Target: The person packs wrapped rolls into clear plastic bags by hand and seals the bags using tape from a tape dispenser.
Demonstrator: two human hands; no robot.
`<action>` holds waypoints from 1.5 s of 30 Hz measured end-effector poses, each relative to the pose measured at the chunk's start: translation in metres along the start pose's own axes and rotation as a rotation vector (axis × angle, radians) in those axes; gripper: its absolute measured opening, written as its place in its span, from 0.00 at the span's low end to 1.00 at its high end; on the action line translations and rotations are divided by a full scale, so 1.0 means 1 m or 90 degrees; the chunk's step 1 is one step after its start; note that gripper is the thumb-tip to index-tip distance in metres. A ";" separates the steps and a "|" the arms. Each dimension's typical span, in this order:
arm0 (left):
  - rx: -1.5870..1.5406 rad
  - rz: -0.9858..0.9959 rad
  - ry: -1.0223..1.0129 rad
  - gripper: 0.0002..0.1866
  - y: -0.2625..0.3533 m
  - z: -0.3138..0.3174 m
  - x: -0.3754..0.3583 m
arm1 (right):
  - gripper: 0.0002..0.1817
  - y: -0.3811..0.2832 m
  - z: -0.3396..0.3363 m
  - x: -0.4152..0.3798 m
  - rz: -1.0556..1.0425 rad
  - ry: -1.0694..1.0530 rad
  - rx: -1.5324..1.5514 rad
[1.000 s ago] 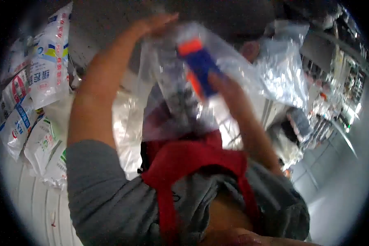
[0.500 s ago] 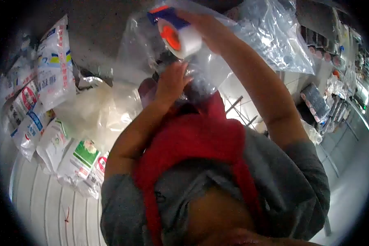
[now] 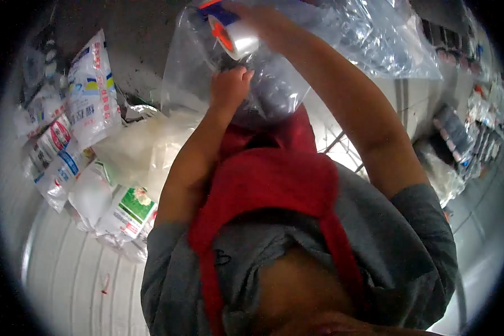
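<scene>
My right hand [image 3: 255, 25] is wrapped round a blue and orange tape dispenser [image 3: 225, 18] with a wide roll of clear tape [image 3: 242, 42]. It is held over a large clear plastic bag [image 3: 187, 73], and motion blurs the hand. Just below the roll, my left hand [image 3: 231, 87] is closed against the bag, its fingers curled in a pinch on the plastic. Dark contents [image 3: 269, 101] show through the bag, but I cannot make out what they are. The bag's lower end rests against my red apron [image 3: 269, 176].
Printed plastic bags [image 3: 92, 89] and a cream-coloured plastic sheet [image 3: 137, 145] lie to the left. More clear plastic packaging [image 3: 375, 42] is at the upper right. Wrapped dark packs [image 3: 453, 131] lie on the floor to the right.
The tape dispenser and my right hand have shifted slightly up and left. My left hand's fingers, spread more before, are now curled in. The view has shifted a little.
</scene>
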State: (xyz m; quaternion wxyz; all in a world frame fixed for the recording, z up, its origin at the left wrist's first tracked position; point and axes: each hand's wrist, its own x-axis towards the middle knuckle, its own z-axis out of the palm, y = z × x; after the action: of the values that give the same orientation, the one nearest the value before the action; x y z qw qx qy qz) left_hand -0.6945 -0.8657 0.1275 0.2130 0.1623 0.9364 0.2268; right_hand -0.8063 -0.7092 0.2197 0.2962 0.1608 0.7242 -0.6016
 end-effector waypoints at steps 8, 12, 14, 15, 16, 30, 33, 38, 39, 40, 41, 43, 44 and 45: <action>-0.009 -0.106 -0.193 0.23 0.003 -0.006 0.040 | 0.24 0.165 0.015 -0.335 0.244 0.195 0.087; -0.057 -0.096 -0.203 0.25 -0.015 0.002 0.047 | 0.24 0.275 0.072 -0.382 0.380 0.225 -0.146; -0.052 -0.096 -0.184 0.26 -0.014 -0.008 0.050 | 0.32 0.291 0.079 -0.302 0.406 0.186 -0.282; -0.095 -0.093 -0.183 0.25 -0.018 -0.009 0.049 | 0.31 0.311 0.084 -0.255 0.384 0.224 -0.319; -0.130 -0.089 -0.181 0.25 -0.022 -0.015 0.049 | 0.32 0.309 0.085 -0.216 0.367 0.259 -0.329; 0.586 0.331 -0.434 0.22 0.000 -0.188 0.018 | 0.23 0.161 -0.078 -0.279 0.148 0.239 0.015; 0.654 0.814 0.133 0.38 -0.015 -0.167 0.039 | 0.19 0.017 -0.050 -0.219 -0.152 -0.200 -0.469; 0.468 0.117 -0.196 0.65 -0.032 -0.200 0.063 | 0.14 -0.128 0.095 -0.211 -0.624 -0.524 -0.553; 0.350 0.040 -0.281 0.71 -0.088 -0.182 0.065 | 0.15 -0.138 0.114 -0.218 -0.644 -0.571 -0.542; 0.221 0.037 -0.304 0.68 -0.118 -0.170 0.047 | 0.16 -0.128 0.119 -0.219 -0.652 -0.634 -0.398; 0.092 0.035 -0.317 0.64 -0.133 -0.167 0.028 | 0.17 -0.120 0.120 -0.220 -0.657 -0.689 -0.258; 0.107 -0.158 -0.403 0.52 -0.091 -0.178 0.006 | 0.19 -0.110 0.117 -0.220 -0.659 -0.761 -0.055; 0.111 -0.224 -0.426 0.48 -0.072 -0.184 0.001 | 0.20 -0.108 0.109 -0.219 -0.658 -0.787 0.009; -0.097 -0.321 -0.449 0.40 -0.070 -0.188 0.002 | 0.21 -0.108 0.095 -0.218 -0.606 -0.760 0.011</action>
State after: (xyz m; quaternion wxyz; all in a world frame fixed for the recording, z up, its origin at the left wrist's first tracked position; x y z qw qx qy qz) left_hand -0.7995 -0.9912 0.2438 0.5794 -0.0197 0.7976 0.1666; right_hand -0.6790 -0.7987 0.4301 0.3448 -0.5187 0.4277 -0.6551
